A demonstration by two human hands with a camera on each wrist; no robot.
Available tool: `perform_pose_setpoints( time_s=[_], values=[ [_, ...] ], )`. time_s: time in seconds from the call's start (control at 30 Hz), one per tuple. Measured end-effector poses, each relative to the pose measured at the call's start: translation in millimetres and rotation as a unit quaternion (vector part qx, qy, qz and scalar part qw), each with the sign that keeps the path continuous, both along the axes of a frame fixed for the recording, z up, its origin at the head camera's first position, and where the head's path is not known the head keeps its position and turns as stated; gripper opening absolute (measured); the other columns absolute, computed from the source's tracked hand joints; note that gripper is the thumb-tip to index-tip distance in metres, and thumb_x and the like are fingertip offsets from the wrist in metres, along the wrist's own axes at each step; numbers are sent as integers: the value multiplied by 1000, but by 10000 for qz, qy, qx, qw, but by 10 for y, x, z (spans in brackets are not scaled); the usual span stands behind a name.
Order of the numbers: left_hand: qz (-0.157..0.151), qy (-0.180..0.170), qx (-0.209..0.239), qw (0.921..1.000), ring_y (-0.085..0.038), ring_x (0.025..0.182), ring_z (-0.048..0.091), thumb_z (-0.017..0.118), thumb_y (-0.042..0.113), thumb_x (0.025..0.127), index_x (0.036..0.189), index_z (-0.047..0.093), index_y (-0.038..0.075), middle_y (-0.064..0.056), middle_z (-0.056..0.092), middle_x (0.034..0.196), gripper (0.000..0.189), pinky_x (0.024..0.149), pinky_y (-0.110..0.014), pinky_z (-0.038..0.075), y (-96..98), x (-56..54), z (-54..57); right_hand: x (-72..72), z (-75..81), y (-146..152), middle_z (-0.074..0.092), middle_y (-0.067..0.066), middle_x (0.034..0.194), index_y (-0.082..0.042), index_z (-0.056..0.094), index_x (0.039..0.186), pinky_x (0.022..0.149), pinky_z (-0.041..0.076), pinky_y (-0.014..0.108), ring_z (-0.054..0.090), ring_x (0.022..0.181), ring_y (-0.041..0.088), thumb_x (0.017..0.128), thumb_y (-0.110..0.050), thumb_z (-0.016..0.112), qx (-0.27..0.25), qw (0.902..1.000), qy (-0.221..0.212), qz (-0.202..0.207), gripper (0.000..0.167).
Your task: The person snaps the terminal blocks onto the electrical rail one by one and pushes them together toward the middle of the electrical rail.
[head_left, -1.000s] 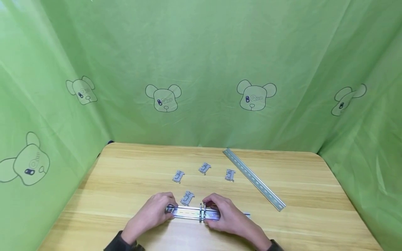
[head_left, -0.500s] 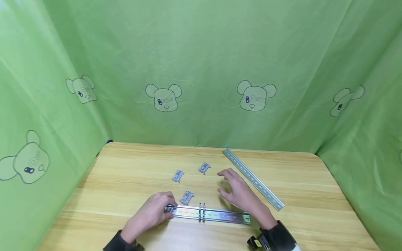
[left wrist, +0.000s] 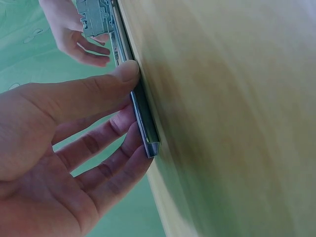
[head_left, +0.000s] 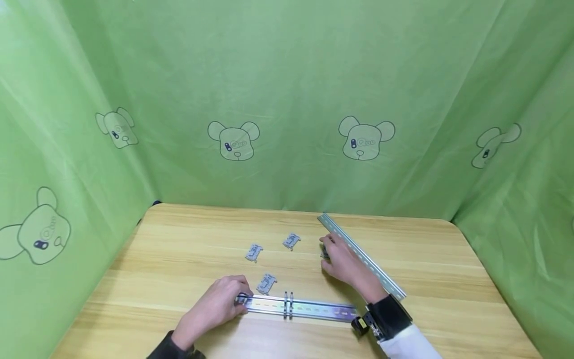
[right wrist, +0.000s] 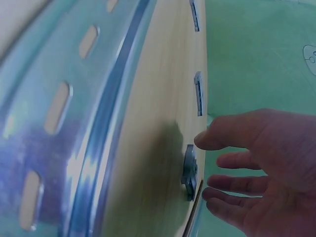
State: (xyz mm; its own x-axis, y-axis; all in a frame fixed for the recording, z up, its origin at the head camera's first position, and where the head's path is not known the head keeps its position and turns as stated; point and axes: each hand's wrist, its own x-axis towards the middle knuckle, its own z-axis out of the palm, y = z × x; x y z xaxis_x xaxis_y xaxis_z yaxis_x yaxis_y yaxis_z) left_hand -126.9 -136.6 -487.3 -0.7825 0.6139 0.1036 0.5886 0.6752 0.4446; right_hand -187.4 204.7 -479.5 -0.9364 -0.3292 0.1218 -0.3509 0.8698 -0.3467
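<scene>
My left hand [head_left: 220,302] grips the left end of a slotted metal DIN rail [head_left: 318,309] near the table's front, thumb on the near side and fingers on the far side. Two thin terminal blocks [head_left: 288,305] stand upright across the rail, right of the hand. My right hand [head_left: 347,264] is over a grey terminal block [right wrist: 189,173] lying flat at right of centre. In the right wrist view its thumb and loosely bent fingers are around the block, with a gap showing. From above, the hand partly hides this block.
Three more grey terminal blocks lie flat: one close behind the rail [head_left: 267,283], another block [head_left: 254,252] at left, and a block [head_left: 291,241] farther back. A second slotted rail [head_left: 372,264] lies diagonally at right, beside the right hand. A green curtain [head_left: 287,99] surrounds the wooden table [head_left: 188,239].
My right hand has left the blocks on the rail and moved back and right to the loose block beside the diagonal rail. My left hand has stayed on the rail's left end.
</scene>
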Motion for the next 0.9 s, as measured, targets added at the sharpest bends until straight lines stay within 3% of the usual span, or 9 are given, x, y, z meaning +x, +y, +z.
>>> perform_pose_setpoints(
  time_s=[0.3, 0.67, 0.9],
  values=[
    [17, -20, -58, 10000, -12, 85, 66, 91, 12, 71, 95, 79, 15, 4, 72, 95, 27, 81, -35, 60, 3, 4, 19, -107, -52, 43, 58, 25, 121, 12, 60, 127, 81, 59, 39, 58, 98, 31, 81, -2, 77, 79, 9999, -106, -24, 51],
    [23, -28, -85, 10000, -11, 85, 66, 91, 11, 71, 95, 79, 15, 5, 71, 95, 27, 80, -36, 60, 3, 1, 43, -107, -67, 44, 61, 22, 117, 10, 64, 122, 75, 59, 32, 59, 93, 27, 78, -3, 80, -109, 9998, -137, 34, 49],
    [54, -73, -97, 9999, -11, 85, 65, 91, 12, 71, 96, 79, 15, 5, 71, 95, 28, 81, -36, 60, 4, 3, 39, -5, -20, 74, 63, 17, 112, 8, 66, 124, 75, 60, 31, 61, 88, 20, 73, -9, 85, -249, 9990, 278, 238, 56]
  ],
)
